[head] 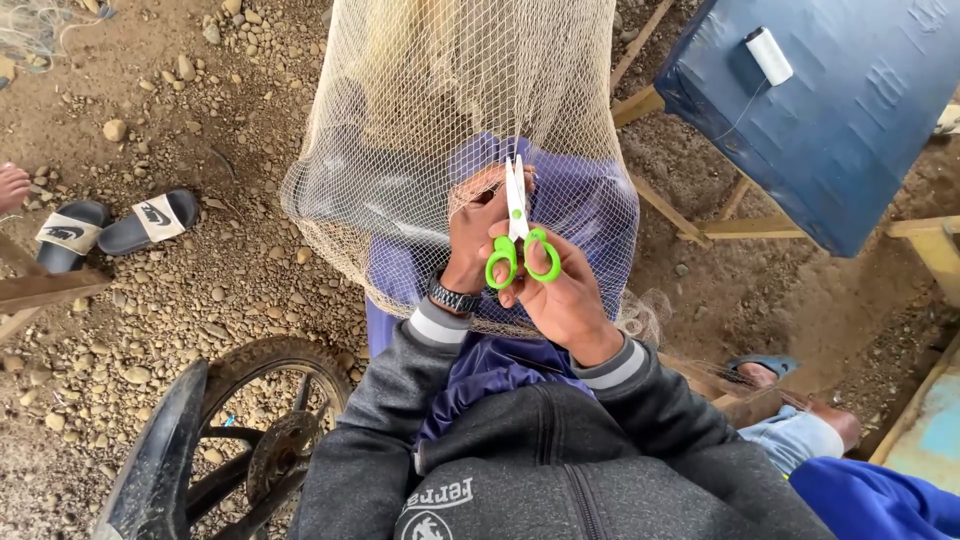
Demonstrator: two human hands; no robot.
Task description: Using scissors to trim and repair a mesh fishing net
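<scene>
Your right hand (pixel 562 290) is clenched on the green-handled scissors (pixel 518 232), blades up against the net (pixel 440 120). Your left hand (pixel 480 235) pinches the mesh beside the blades. Net drapes over your lap; wheel (pixel 262 430) lower left.

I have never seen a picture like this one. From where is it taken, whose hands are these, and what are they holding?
The picture comes from a camera worn on a person's head, looking down at that person's own two hands. The right hand holds small scissors with green handles and pale blades pointing up. The left hand, with a wristwatch, grips a fine beige net that hangs over the person's lap. Below is stony dirt ground. On it lie two dark sandals at the left, and a motorbike wheel stands near the bottom. At the upper right, a white thread spool rests on a blue surface.
</scene>
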